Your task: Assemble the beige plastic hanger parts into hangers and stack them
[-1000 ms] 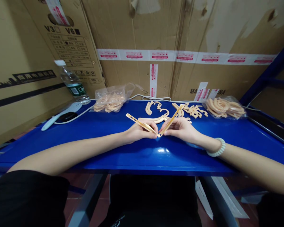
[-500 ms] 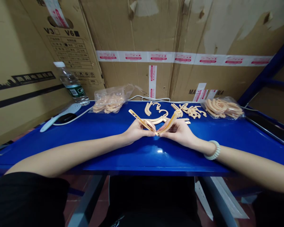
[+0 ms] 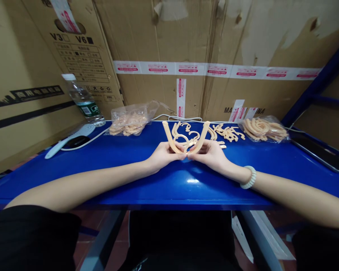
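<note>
My left hand (image 3: 164,155) pinches the lower end of a curved, peach-coloured plastic hanger arm (image 3: 169,135). A matching hanger arm (image 3: 202,136) is gripped near its lower end by my right hand (image 3: 213,155). Both arms slant up and apart in a V, their low ends meeting between my fingertips, which hide the joint. A curved hook (image 3: 188,140) rises from that joint. Behind my hands, partly covered by them, lies another hanger with its hook (image 3: 197,134) on the blue table (image 3: 158,184).
Loose hooks (image 3: 230,132) and hanger arms (image 3: 213,133) lie behind my right hand. Bags of peach parts stand left (image 3: 130,122) and right (image 3: 264,128). Further out are a bottle (image 3: 87,107), a hairbrush (image 3: 70,139), a phone (image 3: 322,152) and a white cable (image 3: 183,118). Cardboard (image 3: 158,41) walls the back.
Both hands have turned the held arms, so their broad outer faces show and they stand more upright. The hook between them has come into view. The grip stays closed.
</note>
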